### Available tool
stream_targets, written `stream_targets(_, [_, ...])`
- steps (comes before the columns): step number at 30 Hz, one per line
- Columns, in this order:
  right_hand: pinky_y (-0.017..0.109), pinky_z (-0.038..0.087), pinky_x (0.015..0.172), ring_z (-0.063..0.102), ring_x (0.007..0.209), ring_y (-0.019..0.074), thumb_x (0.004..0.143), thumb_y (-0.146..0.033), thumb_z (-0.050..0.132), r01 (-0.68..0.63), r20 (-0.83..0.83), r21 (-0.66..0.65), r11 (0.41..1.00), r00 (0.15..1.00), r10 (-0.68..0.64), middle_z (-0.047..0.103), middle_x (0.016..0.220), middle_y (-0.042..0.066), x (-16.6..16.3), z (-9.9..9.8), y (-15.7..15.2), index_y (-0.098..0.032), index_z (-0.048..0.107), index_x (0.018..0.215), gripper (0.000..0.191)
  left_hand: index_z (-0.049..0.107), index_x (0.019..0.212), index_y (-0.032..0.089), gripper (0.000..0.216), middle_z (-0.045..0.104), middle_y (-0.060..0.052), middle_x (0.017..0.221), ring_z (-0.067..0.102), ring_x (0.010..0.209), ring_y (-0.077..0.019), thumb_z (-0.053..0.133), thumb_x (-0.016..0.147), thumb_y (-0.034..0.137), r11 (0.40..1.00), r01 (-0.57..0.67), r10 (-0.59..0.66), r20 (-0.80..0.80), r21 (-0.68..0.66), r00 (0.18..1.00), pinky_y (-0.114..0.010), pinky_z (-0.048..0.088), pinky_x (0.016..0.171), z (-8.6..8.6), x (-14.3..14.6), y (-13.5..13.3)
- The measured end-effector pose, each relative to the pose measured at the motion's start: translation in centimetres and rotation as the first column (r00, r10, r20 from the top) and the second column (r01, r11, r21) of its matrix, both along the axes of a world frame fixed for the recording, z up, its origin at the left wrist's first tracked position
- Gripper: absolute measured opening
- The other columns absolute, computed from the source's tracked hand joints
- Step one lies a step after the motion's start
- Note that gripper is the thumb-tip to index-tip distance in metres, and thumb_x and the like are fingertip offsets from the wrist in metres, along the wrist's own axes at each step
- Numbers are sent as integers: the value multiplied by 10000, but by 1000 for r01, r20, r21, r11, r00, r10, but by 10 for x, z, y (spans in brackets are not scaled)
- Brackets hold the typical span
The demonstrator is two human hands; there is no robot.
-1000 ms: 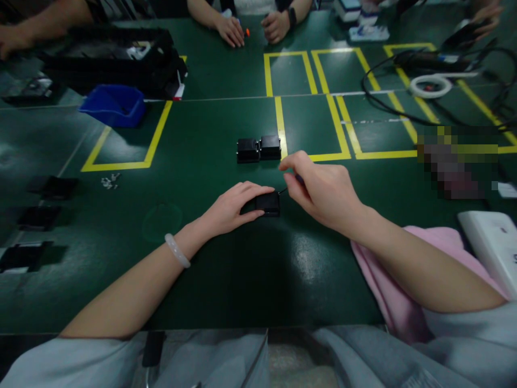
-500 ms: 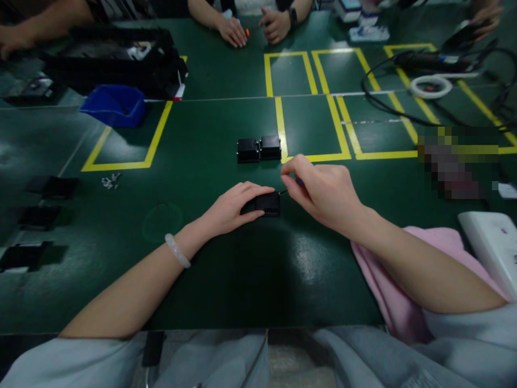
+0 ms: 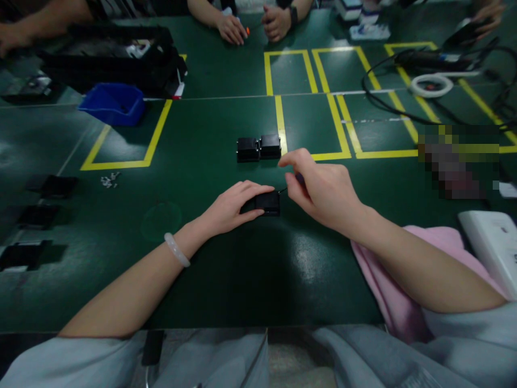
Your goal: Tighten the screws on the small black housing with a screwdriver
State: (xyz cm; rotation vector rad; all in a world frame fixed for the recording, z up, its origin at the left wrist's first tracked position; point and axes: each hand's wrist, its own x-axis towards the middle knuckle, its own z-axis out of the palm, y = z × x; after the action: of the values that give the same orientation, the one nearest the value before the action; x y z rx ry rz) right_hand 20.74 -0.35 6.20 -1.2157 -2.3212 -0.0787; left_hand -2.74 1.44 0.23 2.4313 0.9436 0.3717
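Note:
My left hand is closed around a small black box, pressing it against the green table with thumb and fingers on opposite sides. In my right hand is a screwdriver; its thin dark shaft reaches the box's right upper corner, and most of the handle is hidden by the fingers. My right index finger is lifted away from the thumb. Just beyond the hands lie two similar black boxes side by side, with small screws at their edges.
Loose screws lie at left, near several black parts. A blue bin stands before a large black tray. A pink cloth and white device are at right. Another person's hands rest across the table.
My right index finger has lifted and spread from the thumb at the screwdriver's handle. My left hand and the black box stay in place.

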Motion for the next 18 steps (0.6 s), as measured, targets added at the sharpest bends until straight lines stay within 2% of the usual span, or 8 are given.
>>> stream_targets(5, [251, 275, 537, 571, 554, 115, 985, -336, 352, 32, 54, -50, 998, 998, -30, 634, 655, -11, 0, 1, 0, -156, 597, 1002, 304, 444, 1409, 241, 455, 550, -72, 1297, 506, 1197, -230, 544, 971, 313, 1000, 13, -13, 20, 15, 1000, -379, 425, 1024, -2, 0, 0])
stream_targets(10, [246, 280, 544, 571, 569, 107, 964, -253, 369, 17, 4, -46, 999, 1000, -17, 635, 683, -23, 0, 1, 0, -148, 560, 1146, 284, 448, 1407, 242, 458, 552, -73, 1285, 520, 1173, -230, 549, 968, 323, 1000, 3, -3, 20, 11, 1000, -372, 445, 993, -2, 0, 0])
stream_targets(15, [246, 269, 539, 556, 554, 109, 993, -362, 350, 26, 42, -60, 998, 999, -23, 618, 642, -15, 0, 1, 0, -154, 599, 1016, 325, 447, 1406, 242, 454, 550, -77, 1296, 514, 1188, -238, 540, 970, 327, 1000, 3, -3, 15, 0, 1000, -386, 444, 1003, 0, 0, 0])
stream_targets(18, [243, 270, 540, 556, 559, 104, 986, -293, 341, 27, 26, -39, 999, 999, -26, 628, 660, -16, 0, 1, 0, -153, 592, 1061, 297, 450, 1405, 239, 451, 547, -79, 1296, 517, 1187, -237, 537, 972, 330, 1000, 1, -1, 14, 1, 1000, -383, 444, 1001, 0, 1, 0])
